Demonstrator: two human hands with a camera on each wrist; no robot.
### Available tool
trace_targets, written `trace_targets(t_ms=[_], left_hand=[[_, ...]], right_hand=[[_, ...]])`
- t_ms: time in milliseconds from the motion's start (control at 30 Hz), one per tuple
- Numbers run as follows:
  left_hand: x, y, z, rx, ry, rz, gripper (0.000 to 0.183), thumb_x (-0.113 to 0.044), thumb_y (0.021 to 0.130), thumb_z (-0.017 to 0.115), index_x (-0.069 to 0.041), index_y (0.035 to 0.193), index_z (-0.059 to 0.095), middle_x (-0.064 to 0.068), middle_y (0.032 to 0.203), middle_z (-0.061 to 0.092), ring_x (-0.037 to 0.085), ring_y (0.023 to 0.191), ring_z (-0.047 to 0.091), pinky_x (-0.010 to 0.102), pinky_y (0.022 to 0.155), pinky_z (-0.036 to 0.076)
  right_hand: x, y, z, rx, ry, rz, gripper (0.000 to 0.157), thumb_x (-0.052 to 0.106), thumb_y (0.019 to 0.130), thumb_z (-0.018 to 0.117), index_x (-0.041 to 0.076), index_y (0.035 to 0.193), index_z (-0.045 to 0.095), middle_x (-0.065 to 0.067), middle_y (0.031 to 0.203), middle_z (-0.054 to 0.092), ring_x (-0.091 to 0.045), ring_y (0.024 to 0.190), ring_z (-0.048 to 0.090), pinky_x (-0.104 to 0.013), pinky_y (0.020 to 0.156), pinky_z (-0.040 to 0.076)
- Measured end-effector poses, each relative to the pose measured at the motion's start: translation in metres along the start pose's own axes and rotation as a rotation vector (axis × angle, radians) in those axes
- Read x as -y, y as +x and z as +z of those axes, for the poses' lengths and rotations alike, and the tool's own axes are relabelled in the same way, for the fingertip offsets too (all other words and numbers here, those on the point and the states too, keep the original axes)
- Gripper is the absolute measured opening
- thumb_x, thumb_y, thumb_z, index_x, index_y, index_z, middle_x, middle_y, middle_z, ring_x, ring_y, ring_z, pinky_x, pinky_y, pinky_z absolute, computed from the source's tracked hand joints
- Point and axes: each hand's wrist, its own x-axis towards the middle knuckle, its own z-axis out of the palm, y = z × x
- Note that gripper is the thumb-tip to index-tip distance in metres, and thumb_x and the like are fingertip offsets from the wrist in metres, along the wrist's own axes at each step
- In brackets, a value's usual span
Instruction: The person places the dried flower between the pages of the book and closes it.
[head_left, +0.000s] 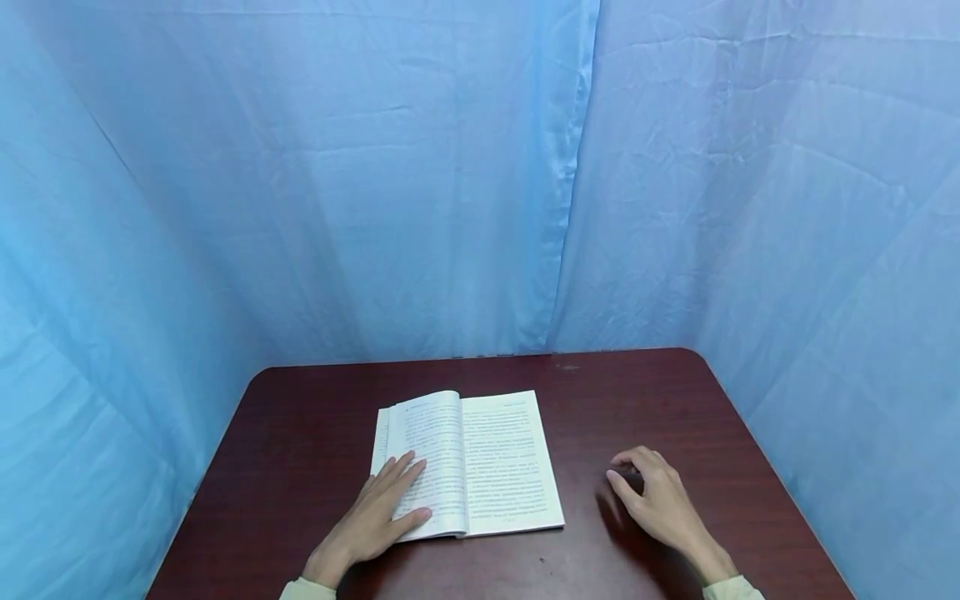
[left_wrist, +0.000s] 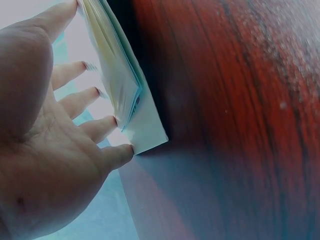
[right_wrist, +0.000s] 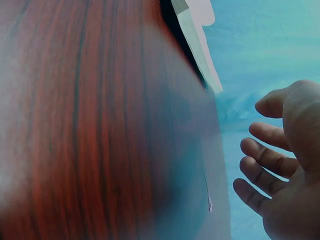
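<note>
An open book (head_left: pixel 504 467) with printed pages lies on the dark wooden table, its left-hand pages bulging up near the spine. My left hand (head_left: pixel 378 508) rests on the lower part of the left page, fingers spread and fairly straight. In the left wrist view, the fingertips of the left hand (left_wrist: pixel 65 125) touch the book, whose stacked page edges (left_wrist: pixel 112 65) show from the side. To the right of the book, apart from it, my right hand (head_left: pixel 663 504) is held over the table with loosely bent fingers. Nothing is in the right hand (right_wrist: pixel 285 165) in the right wrist view.
The reddish-brown table (head_left: pixel 315 417) has rounded far corners. Light blue curtains (head_left: pixel 420 183) hang behind it and along both sides. Pale sleeve cuffs (head_left: pixel 731 588) show at the bottom of the head view.
</note>
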Motion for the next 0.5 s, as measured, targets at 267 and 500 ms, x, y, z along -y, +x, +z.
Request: trace_targets(t_ms=[267, 500], left_hand=[[0.001, 0.001, 0.001, 0.009, 0.002, -0.023, 0.081, -0.053, 0.107, 0.075, -0.013, 0.172, 0.049, 0.016, 0.185, 0.036, 0.051, 0.174, 0.027, 0.082, 0.136, 0.020], [0.000, 0.001, 0.001, 0.010, 0.009, -0.034, 0.081, -0.053, 0.106, 0.075, -0.014, 0.172, 0.049, 0.015, 0.186, 0.036, 0.050, 0.174, 0.027, 0.081, 0.137, 0.020]], right_hand=[[-0.009, -0.002, -0.005, 0.066, -0.014, 0.045, 0.019, 0.019, 0.095, 0.093, 0.017, 0.105, 0.078, 0.009, 0.100, 0.074, -0.013, 0.090, 0.066, -0.033, 0.076, 0.056], [-0.013, -0.004, -0.013, 0.120, -0.023, 0.075, 0.024, 0.022, 0.095, 0.093, 0.014, 0.111, 0.077, 0.006, 0.103, 0.074, -0.013, 0.091, 0.064, -0.033, 0.076, 0.055]])
